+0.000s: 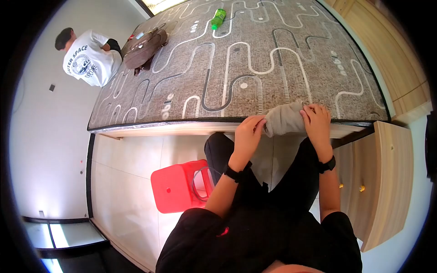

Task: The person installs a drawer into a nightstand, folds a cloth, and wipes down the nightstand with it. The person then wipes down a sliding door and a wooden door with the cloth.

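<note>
A grey piece of cloth, bunched and folded over, hangs at the front edge of the patterned mattress. My left hand pinches its left end between thumb and fingers. At the other end my right hand grips the cloth's upper right corner, thumb on the near side. Both wrists wear black bands. What kind of cloth item it is, I cannot make out. Its lower edge droops between my hands, above my knees.
A green bottle lies far back on the mattress. Near its left side rests a brown backpack, beside a seated person in a white shirt. A red stool stands left of my legs, a wooden cabinet to the right.
</note>
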Demonstrator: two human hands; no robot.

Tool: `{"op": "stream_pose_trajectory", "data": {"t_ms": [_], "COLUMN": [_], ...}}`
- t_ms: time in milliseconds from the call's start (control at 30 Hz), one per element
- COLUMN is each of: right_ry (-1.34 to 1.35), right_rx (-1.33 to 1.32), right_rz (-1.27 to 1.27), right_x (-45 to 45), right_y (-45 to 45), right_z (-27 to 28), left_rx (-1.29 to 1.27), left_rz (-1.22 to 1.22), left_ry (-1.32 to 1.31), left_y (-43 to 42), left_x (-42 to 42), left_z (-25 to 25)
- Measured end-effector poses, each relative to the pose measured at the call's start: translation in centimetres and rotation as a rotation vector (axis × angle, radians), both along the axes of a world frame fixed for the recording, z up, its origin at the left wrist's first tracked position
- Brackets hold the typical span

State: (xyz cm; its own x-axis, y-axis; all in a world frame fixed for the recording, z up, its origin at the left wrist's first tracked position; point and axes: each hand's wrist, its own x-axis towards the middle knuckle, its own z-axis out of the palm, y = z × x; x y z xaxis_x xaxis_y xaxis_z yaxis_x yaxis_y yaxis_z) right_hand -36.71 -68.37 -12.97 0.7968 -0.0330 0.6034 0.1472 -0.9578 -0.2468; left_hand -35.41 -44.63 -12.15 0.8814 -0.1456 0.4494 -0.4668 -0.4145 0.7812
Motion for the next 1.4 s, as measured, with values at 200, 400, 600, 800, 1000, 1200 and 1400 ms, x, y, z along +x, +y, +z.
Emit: {"op": "stream_pose_trajectory", "data": {"t_ms": [200,400,600,800,1000,1200,1400], "right_ry": [-0.067,-0.088,0.0,0.022,0.144,0.233,0.431], "right_rx": [0.064,-0.116,-0.033,-0.019,0.557,1.104,1.087], "right_rz": [-0.085,-0.04,-0.145,-0.065,0.179,0.538,0.383], "right_x": [-0.8,-0.9,-1.5,-0.1,-2.0,-4.8,-5.4], "right_y": [1.4,2.5,2.7,2.3,1.8,1.4,2.5], "right_z": [1.1,0.6,0.9,0.3,2.4,4.8,7.0], "left_rx": [-0.107,-0.11,-0.402,-0.374,-0.594,-0.733,-0.758], "left_rz": [-0.008,-0.072,-0.157,-0.206,-0.216,-0.222,-0.157], "left_ry": [0.198,0.081,0.329,0.483,0.585,0.402,0.265], "left_y": [0.6,-0.1,-0.7,-1.2,-1.1,0.5,1.7], "left_x": [-1.2,-1.7,-1.7,-1.0,-1.7,-3.2,-4.6], "left_z": [0.7,1.2,0.7,-1.4,-0.7,4.4,7.9]}}
